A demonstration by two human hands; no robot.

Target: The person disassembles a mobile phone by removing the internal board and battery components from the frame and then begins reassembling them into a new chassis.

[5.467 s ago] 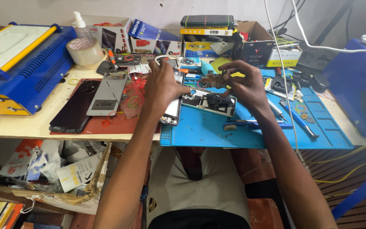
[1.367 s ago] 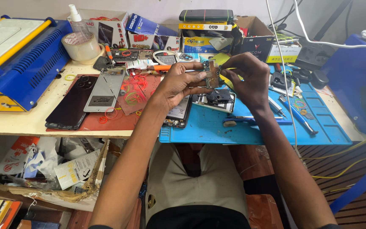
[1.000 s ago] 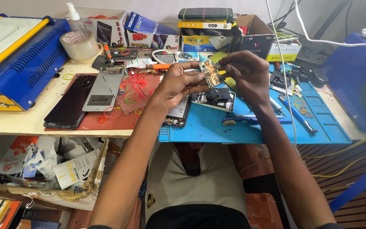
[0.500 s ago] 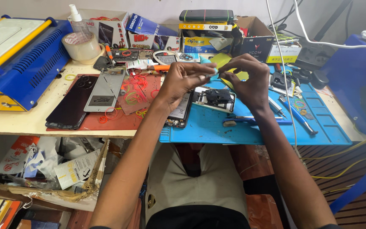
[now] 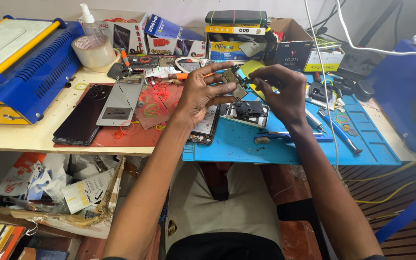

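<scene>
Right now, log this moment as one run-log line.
left hand: holds circuit board | right hand: pinches board edge | below: opened phone on blue mat

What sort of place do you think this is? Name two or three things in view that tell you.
Most likely a phone repair bench: an opened phone lies on a blue work mat, and the left hand and right hand hold a small circuit board.

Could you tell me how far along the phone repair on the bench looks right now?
Done: the opened phone lies on the blue mat, with a back cover set aside on the red mat. In hand: a small circuit board is raised between the left hand and right hand. Left: the board is not yet in the phone, which lies uncovered.
</scene>
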